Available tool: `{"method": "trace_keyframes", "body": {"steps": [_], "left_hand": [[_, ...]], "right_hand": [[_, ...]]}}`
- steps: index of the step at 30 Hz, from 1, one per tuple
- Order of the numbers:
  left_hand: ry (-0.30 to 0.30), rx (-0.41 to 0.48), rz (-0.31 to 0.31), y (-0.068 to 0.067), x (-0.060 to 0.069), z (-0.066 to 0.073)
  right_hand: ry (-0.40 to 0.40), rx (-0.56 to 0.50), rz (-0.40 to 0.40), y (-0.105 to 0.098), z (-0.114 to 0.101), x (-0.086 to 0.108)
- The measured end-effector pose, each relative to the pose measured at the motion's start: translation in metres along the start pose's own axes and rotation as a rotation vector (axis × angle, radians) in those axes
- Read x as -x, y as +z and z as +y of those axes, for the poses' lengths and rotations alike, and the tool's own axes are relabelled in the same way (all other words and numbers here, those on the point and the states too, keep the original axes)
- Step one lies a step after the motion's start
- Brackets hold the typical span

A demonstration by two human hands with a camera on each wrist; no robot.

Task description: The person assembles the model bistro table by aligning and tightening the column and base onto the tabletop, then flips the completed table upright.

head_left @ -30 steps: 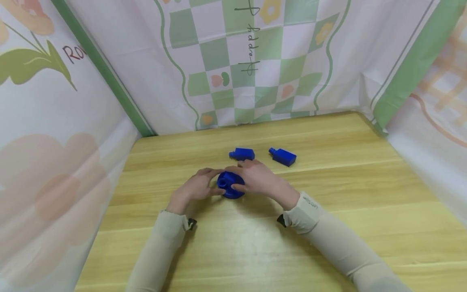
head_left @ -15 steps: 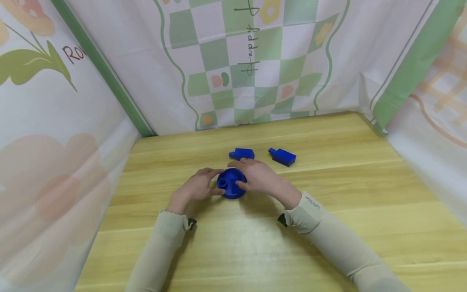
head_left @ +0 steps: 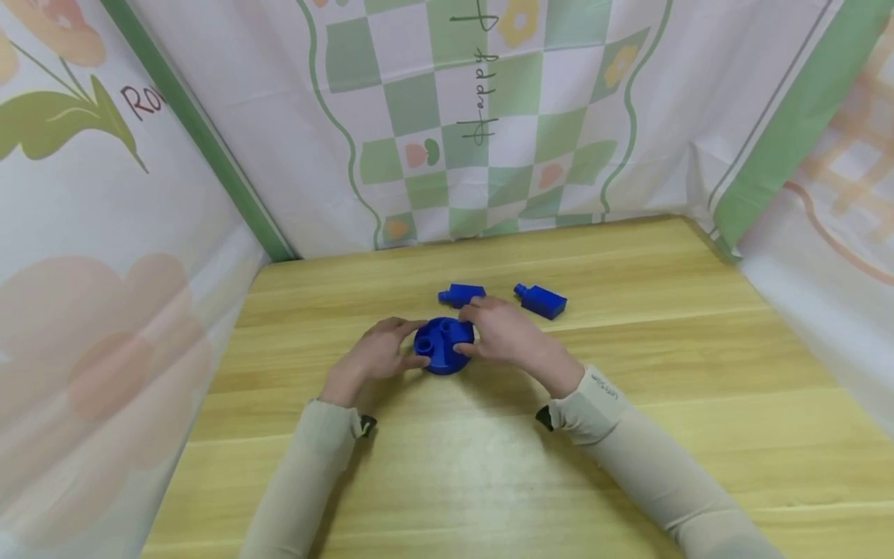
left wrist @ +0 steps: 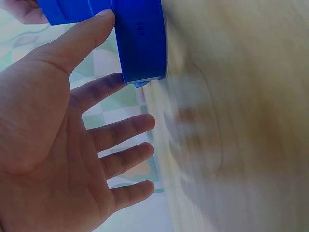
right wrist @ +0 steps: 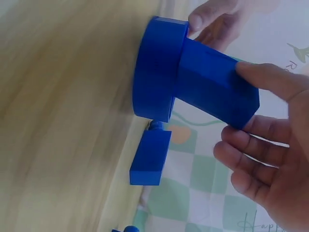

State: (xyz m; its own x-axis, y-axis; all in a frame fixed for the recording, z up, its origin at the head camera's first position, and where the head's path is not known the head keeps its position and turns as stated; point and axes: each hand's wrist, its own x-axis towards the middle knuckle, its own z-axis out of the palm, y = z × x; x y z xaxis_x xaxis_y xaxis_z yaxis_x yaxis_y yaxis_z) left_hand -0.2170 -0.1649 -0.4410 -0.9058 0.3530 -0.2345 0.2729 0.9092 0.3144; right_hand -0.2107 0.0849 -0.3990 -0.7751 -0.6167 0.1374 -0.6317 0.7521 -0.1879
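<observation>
A round, shallow blue base (head_left: pixel 440 359) with a raised ring on top rests on the table. At its left edge my left hand (head_left: pixel 377 351) pinches the rim between thumb and index finger; the left wrist view shows the other fingers spread. My right hand (head_left: pixel 506 334) grips a blue block (right wrist: pixel 212 82) between thumb and fingers. In the right wrist view the block slants out of the open side of the base (right wrist: pixel 157 70); its inner end is hidden. Beyond the hands lie two blue bottle-shaped pieces, one partly behind my right hand (head_left: pixel 461 294) and one farther right (head_left: pixel 541 301).
The wooden table (head_left: pixel 447 481) reaches back to a patterned cloth curtain (head_left: pixel 461 178). Cloth also hangs at the left (head_left: pixel 105 310) and right (head_left: pixel 824 295) sides. Both bottle-shaped pieces lie on their sides.
My right hand has shifted slightly to the right. The round base has moved a little away from me, and a second ring on its top now shows. The left hand stays nearly still.
</observation>
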Motion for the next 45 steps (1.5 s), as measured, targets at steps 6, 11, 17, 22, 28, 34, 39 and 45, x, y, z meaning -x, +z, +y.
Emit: {"method": "trace_keyframes", "body": {"steps": [6, 11, 17, 22, 28, 34, 39, 45], "left_hand": [[-0.004, 0.01, 0.011, -0.0012, 0.0, 0.0004], [-0.006, 0.009, 0.0, -0.0012, 0.0002, 0.0006], [-0.015, 0.013, -0.005, 0.0006, -0.0006, 0.0], [-0.018, 0.016, -0.003, 0.0015, -0.0006, -0.0003], [-0.019, 0.027, 0.001, 0.0012, 0.0002, 0.0004], [-0.027, 0.039, -0.004, 0.0005, 0.0004, 0.0008], [0.0, 0.012, 0.007, -0.0003, -0.0006, 0.0005], [0.034, -0.034, 0.057, 0.0, -0.0014, 0.0011]], "right_hand": [[-0.035, 0.025, 0.028, 0.0007, -0.0004, 0.0006], [-0.077, 0.094, 0.038, 0.0009, -0.0023, 0.0024], [-0.088, 0.109, -0.006, -0.0026, -0.0048, 0.0051], [-0.072, 0.105, -0.011, -0.0032, -0.0071, 0.005], [-0.08, 0.083, -0.005, -0.0018, -0.0068, 0.0041], [-0.086, 0.056, 0.019, -0.0009, -0.0049, 0.0033], [-0.082, 0.069, 0.039, 0.0002, -0.0051, 0.0032], [-0.044, 0.017, -0.022, 0.0027, 0.0012, 0.0038]]}}
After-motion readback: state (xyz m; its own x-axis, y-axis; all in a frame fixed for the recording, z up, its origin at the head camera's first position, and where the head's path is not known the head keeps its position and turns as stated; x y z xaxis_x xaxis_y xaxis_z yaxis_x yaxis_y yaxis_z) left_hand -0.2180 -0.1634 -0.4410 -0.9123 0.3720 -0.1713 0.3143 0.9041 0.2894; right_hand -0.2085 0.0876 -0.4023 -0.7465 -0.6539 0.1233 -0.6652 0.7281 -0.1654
